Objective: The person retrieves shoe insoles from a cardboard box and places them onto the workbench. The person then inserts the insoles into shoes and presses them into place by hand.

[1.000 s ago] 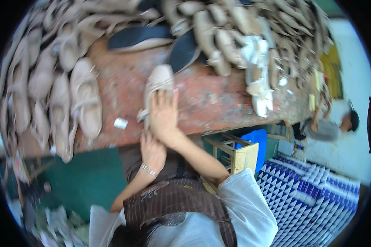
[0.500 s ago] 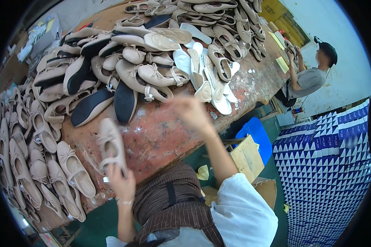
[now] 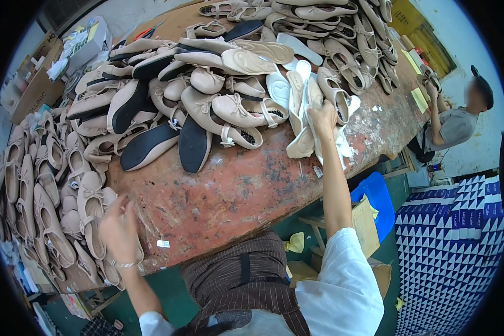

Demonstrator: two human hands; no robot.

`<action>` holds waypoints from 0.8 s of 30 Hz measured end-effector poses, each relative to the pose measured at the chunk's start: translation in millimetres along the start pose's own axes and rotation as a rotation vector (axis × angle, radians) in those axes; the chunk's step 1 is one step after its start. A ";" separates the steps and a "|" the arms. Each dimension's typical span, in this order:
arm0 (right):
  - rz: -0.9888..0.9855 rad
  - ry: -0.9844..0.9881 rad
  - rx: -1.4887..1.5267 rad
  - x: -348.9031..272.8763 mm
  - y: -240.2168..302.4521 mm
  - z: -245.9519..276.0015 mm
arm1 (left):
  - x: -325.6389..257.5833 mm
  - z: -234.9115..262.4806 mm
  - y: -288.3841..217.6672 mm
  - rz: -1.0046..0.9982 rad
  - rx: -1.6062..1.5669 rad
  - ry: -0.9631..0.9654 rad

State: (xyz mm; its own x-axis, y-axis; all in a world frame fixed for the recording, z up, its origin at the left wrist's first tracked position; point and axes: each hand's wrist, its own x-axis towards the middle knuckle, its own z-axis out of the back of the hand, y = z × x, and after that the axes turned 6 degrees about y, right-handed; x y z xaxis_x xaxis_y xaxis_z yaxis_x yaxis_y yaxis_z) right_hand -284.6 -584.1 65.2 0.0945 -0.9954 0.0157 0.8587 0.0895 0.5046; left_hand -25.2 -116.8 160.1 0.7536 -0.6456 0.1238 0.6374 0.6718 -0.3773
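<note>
My left hand (image 3: pixel 117 231), smeared by motion, is beside the rows of beige shoes at the left end of the table. Its fingers look apart, with nothing seen in them. A beige flat shoe with a bow (image 3: pixel 90 204) lies just beyond that hand, on top of other shoes. My right hand (image 3: pixel 323 119) reaches to the loose pile of white and beige insoles, its fingers closed on a beige insole (image 3: pixel 314 92). A white insole (image 3: pixel 279 89) lies to the left of it. One strapped beige shoe (image 3: pixel 331 84) rests against the pile, partly hidden by my hand.
A big heap of beige shoes with black soles (image 3: pixel 193 134) covers the far side of the worn red table (image 3: pixel 224 196). A small white label (image 3: pixel 163 244) lies near the front edge. At right are a blue bin (image 3: pixel 381 196), stacked blue-and-white boxes (image 3: pixel 442 252) and another person (image 3: pixel 456 120).
My left hand has set the beige shoe it held down among the shoes at left and come off it. My right hand has moved right onto the insole pile. The view has shifted.
</note>
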 end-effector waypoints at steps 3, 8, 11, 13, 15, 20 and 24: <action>0.044 -0.096 0.162 -1.4 -17.4 -14.2 | 45.3 -47.2 -109.3 -0.478 -0.344 0.136; 0.266 -0.310 0.332 -34.4 -7.7 -20.1 | 97.3 -164.7 -222.4 -0.696 -0.140 0.317; 0.328 -0.135 0.795 -30.0 -25.7 -12.4 | 111.0 -218.6 -235.7 -0.611 -0.147 0.264; 0.294 0.068 1.107 -34.2 -34.2 4.5 | 100.4 -206.4 -227.3 -0.640 -0.186 0.252; 0.254 0.170 1.329 -29.4 -55.3 8.4 | 83.8 -185.5 -201.0 -0.734 -0.169 0.182; 0.399 0.278 1.550 -57.7 -30.9 25.6 | 37.2 -116.5 -119.0 -0.636 0.108 0.177; 0.498 0.625 1.524 -82.3 -2.1 21.4 | 36.5 -77.0 -62.6 -0.339 0.100 0.167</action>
State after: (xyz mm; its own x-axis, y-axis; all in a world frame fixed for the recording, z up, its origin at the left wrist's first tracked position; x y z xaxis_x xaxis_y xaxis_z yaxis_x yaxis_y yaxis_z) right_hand -305.0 -503.1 81.4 0.6668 -0.6876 0.2873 -0.4925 -0.1172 0.8624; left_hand -50.0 -210.3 117.6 0.4663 -0.8817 0.0721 0.8645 0.4369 -0.2485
